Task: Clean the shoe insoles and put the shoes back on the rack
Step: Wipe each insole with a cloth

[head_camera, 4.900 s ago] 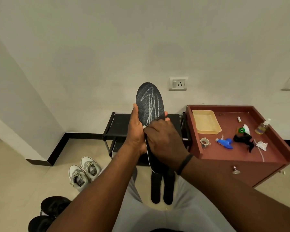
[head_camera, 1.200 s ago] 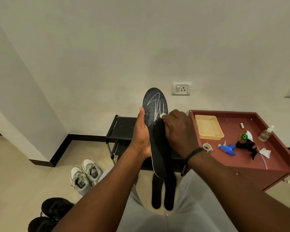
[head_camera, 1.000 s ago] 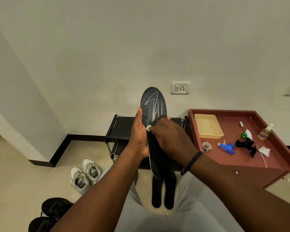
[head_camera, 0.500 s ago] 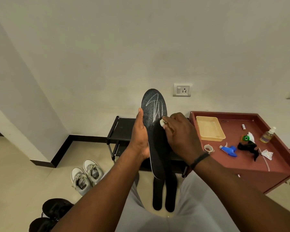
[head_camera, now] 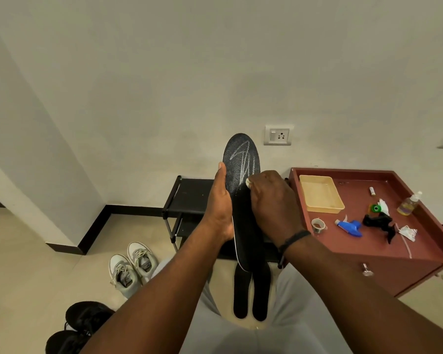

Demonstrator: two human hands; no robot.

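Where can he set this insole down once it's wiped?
Bare rack top left of the left hand. Bare floor left of the white shoes. Cabinet top: front strip free; the right half, by the tray, is crowded with small items.

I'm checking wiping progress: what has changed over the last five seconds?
The right hand, pinching a small white wipe, has rubbed up and down the insole and now sits near the white scribble, higher than at first. The left hand keeps its grip on the insole's edge. The scribble remains; two insoles and the shoes on the floor haven't moved.
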